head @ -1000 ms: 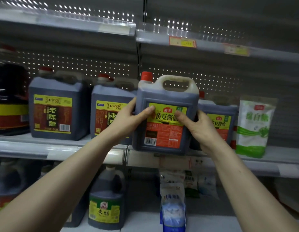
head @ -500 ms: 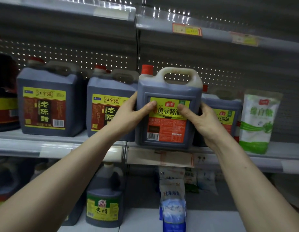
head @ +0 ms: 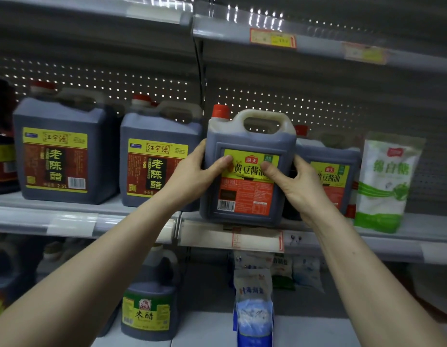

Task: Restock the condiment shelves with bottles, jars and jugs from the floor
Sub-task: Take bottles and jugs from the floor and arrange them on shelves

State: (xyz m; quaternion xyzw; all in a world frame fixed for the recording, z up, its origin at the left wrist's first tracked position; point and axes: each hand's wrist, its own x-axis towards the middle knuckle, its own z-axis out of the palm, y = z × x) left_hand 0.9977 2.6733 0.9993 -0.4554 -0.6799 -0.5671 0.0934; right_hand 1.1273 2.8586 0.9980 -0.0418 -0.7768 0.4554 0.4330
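I held the soy sauce jug (head: pixel 242 196) between my hands, my left hand (head: pixel 194 176) curled round one side and my right hand (head: pixel 300 189) round the other, thumbs on its label. Its base sat at the front of the shelf (head: pixel 423 230) just above my wrists, a matching jug (head: pixel 335 179) behind my right hand.

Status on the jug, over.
Both grip soy jug: left hand, right hand. Upright at shelf front edge. Neighbours: second jug behind right, vinegar jug left.
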